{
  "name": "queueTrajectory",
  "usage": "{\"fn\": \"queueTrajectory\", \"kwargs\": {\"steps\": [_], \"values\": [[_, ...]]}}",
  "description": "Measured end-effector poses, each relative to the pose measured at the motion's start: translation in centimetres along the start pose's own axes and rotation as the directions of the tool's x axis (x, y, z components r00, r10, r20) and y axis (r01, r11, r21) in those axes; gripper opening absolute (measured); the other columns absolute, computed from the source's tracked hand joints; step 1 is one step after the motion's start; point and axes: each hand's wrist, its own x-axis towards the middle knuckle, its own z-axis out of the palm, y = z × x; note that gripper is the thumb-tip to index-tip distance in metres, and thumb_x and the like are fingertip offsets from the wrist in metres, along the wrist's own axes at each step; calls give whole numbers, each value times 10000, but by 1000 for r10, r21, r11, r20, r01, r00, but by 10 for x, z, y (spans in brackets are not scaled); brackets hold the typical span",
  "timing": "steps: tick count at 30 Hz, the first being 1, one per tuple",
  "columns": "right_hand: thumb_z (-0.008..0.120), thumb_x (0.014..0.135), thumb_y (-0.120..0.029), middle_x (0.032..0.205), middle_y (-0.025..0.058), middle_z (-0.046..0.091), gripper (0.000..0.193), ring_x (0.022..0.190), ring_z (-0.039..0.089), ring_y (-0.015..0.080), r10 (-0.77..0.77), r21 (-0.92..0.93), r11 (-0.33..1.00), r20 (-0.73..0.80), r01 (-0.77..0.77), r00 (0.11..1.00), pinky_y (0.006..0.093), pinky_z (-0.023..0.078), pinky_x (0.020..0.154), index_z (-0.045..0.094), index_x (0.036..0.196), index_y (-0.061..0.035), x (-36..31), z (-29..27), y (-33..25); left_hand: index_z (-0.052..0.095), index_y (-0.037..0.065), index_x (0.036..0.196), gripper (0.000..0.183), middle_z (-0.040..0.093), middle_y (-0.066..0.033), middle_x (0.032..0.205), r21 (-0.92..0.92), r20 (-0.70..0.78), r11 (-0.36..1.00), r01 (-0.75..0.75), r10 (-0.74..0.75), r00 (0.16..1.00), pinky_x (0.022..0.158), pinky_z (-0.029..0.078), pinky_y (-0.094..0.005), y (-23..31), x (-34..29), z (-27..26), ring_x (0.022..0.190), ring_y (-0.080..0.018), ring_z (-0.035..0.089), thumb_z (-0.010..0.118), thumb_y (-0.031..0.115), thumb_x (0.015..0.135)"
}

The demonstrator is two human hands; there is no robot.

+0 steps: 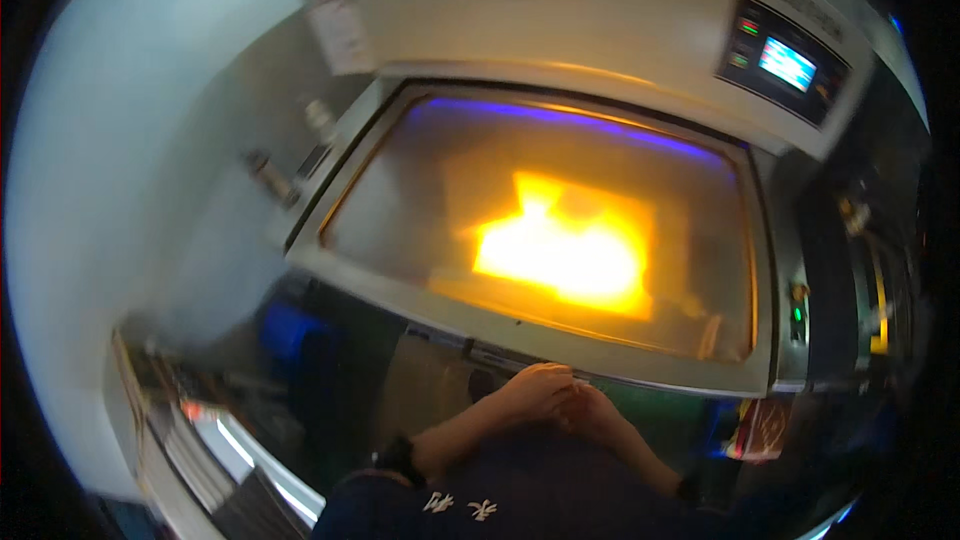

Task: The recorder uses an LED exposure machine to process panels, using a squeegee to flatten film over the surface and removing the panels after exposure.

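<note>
My left hand (540, 390) and my right hand (594, 414) meet just in front of the near edge of a large machine. Both sets of fingers are closed and drawn together at the fingertips. Something small and pale may lie between them, but it is too blurred to name. Beyond my hands lies the machine's wide framed panel (390, 205), with a bright yellow-white glow (570, 255) across its middle and right. A violet line of light (580, 120) runs along its far side. A dark band circles my left wrist.
A control panel with a lit screen (788, 64) is set in the machine's upper right. Small switches (798, 315) with a green light sit right of the frame. At lower left stands a rack or shelf (190, 450); a blue object (288, 330) is nearby. A red-brown item (758, 430) lies lower right.
</note>
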Motion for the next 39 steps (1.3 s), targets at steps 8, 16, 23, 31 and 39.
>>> {"fn": "queueTrajectory", "kwargs": {"steps": [8, 16, 23, 31, 39], "values": [[259, 1023, -499, 1151, 126, 623, 543, 976, 593, 263, 1, -140, 989, -266, -40, 964, 415, 461, 833, 575, 1197, -94, 44, 52, -20, 680, 68, 945, 202, 630, -129, 924, 80, -61, 997, 1, 4, 998, 817, 504, -430, -23, -12, -27, 902, -325, 633, 616, 213, 821], [361, 1000, -472, 855, 70, 613, 396, 609, 518, 162, -114, -263, 965, -332, 25, 936, 290, 414, 530, 602, 962, -160, 69, 66, -36, 638, 30, 984, 239, 630, -85, 941, -325, -277, 858, 398, -489, 827, 762, 516, -383, -67, -62, -33, 853, -254, 641, 579, 256, 932], [397, 1015, -343, 570, -39, 312, 360, 445, 277, 90, -286, -135, 957, -328, 255, 900, 269, 255, 418, 379, 689, -191, 25, 75, -44, 577, 76, 985, 442, 567, -76, 786, -932, 259, -277, -235, -960, 106, 750, 489, -441, -162, -121, 60, 744, -249, 560, 523, 512, 936], [382, 1030, -419, 579, -34, 299, 417, 458, 260, 118, -219, -208, 960, -150, 185, 964, 308, 262, 455, 353, 688, -181, 4, 43, 0, 391, 146, 622, 698, 376, -59, 584, -588, 168, -496, -639, -848, 503, 692, 389, -441, -118, -44, 48, 592, -241, 389, 229, 782, 857], [420, 1004, -356, 574, 6, 372, 381, 475, 319, 141, -175, -394, 916, -232, 72, 957, 295, 268, 438, 416, 685, -146, -7, 31, 10, 413, 151, 723, 641, 391, -32, 675, -648, -288, -513, -563, -519, 805, 785, 372, -414, -8, -29, -69, 694, -212, 418, 281, 756, 886]]}}
